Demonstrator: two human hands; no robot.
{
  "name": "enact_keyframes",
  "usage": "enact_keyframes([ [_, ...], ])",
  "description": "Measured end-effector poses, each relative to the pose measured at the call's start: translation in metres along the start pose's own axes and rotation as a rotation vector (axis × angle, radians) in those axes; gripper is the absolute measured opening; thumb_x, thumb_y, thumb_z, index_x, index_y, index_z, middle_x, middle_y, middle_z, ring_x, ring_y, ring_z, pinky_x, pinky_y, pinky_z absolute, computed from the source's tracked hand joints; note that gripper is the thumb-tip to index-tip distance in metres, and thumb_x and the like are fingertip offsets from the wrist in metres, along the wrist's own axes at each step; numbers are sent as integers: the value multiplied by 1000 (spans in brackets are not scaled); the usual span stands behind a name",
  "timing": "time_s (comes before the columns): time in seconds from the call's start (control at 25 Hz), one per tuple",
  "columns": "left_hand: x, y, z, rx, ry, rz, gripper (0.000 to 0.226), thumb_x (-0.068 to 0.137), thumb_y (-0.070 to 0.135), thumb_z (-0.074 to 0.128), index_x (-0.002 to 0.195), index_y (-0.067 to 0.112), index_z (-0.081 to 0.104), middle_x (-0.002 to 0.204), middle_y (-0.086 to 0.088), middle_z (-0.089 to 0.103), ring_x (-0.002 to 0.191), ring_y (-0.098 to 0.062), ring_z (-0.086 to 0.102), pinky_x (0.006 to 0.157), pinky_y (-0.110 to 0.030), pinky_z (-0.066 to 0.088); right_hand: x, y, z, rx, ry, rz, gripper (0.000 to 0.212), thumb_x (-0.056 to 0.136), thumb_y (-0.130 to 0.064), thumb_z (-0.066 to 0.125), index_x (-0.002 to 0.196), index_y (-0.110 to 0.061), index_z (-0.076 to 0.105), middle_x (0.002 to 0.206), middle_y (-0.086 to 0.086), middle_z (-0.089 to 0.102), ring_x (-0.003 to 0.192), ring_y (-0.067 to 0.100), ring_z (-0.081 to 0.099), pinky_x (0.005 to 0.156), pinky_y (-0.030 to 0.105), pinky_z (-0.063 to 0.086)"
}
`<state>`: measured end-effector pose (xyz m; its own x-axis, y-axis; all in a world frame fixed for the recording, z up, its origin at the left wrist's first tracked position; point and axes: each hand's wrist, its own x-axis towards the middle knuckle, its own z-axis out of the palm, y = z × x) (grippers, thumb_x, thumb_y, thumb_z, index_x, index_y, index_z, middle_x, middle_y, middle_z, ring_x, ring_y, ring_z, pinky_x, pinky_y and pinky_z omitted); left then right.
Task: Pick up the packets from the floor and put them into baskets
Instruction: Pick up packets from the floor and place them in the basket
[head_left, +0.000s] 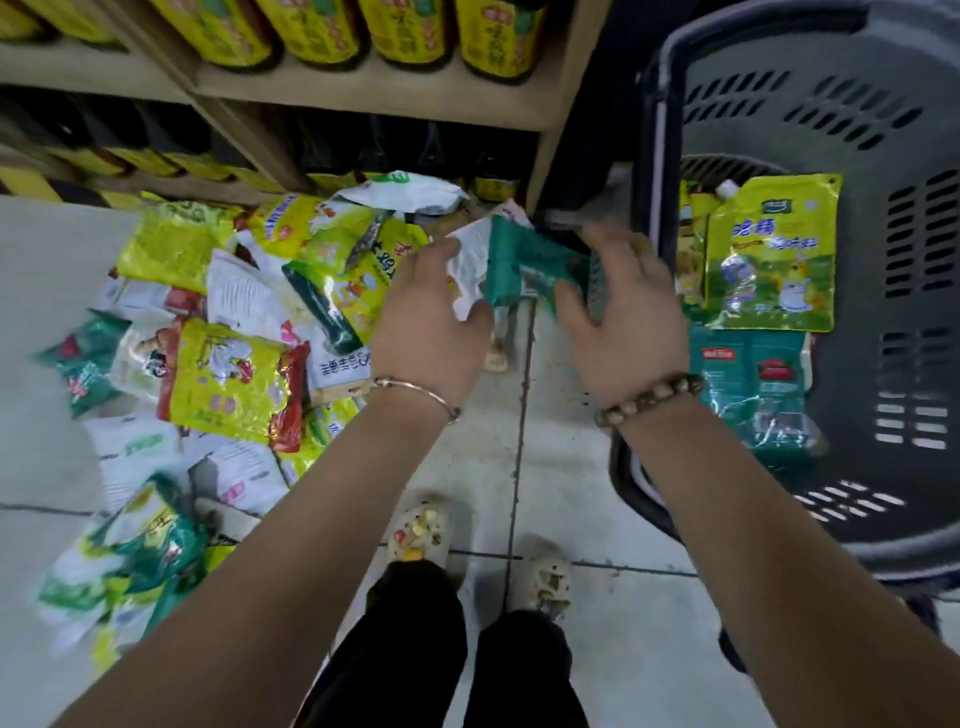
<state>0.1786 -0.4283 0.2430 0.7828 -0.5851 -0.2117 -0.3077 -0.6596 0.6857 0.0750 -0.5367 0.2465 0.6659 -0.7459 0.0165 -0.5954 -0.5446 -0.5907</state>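
Pile of packets (228, 364) on floor at left, plenty to go; left hand (431, 322) pinches white end of green packet (535, 265), thumb underneath; right hand (623, 317) takes other end, thumb in front, fingers spread behind, a loose pinch. Best: left lets go only once right's grip is firm, then swing right & drop flat by yellow pouch (769, 254); pkt hangs betw. both hands, off floor, just beside basket (652, 130).

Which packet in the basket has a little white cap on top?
The big yellow chick pouch; the teal packets below it show no cap.
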Motion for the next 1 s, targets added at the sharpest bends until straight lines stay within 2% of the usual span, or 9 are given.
enact_keyframes([
  [0.16,-13,-71,4,58,21,-107,53,85,14,62,135,14,45,136,-9,45,119,-27,47,87,-29,37,-22,-13,66,36,-92,-44,45,84,-20,55,126,-4,54,129,18,53,116,36,52,94,45,46],
  [0.36,-10,-146,40,60,29,-197,52,84,12,62,133,13,47,136,-10,46,122,-28,45,92,-33,38,-37,39,165,-101,-265,187,45,90,-22,51,134,-15,45,135,10,48,119,29,47,89,37,44],
  [0.52,0,-196,88,58,64,-143,51,82,14,61,132,14,48,132,-10,48,118,-29,47,89,-34,38,-26,102,234,-232,-304,260,42,91,-25,52,132,-16,45,131,12,49,117,30,48,88,38,44],
  [0.68,17,-241,130,121,24,-33,48,82,15,62,128,12,51,129,-13,48,110,-34,50,83,-38,41,-4,151,283,-99,-96,353,60,86,-21,60,140,-14,35,141,14,39,124,32,43,98,40,40],
  [0.8,31,-269,153,95,40,19,44,81,12,63,124,10,54,125,-14,52,105,-35,53,79,-35,39,19,180,304,-105,80,278,65,85,-19,60,143,-17,31,142,15,40,126,33,41,103,42,38],
  [0.92,50,-280,172,-24,66,68,46,82,8,64,127,10,53,124,-11,55,109,-30,56,80,-31,41,39,196,316,-226,280,261,58,75,-19,69,129,-21,50,127,19,47,114,37,45,95,44,35],
  [1.0,63,-276,177,-172,61,67,48,84,6,63,129,11,50,123,-3,54,110,-25,57,87,-30,45,52,197,314,-262,339,208,41,71,-10,67,111,-15,62,118,20,49,106,38,47,90,39,30],
])
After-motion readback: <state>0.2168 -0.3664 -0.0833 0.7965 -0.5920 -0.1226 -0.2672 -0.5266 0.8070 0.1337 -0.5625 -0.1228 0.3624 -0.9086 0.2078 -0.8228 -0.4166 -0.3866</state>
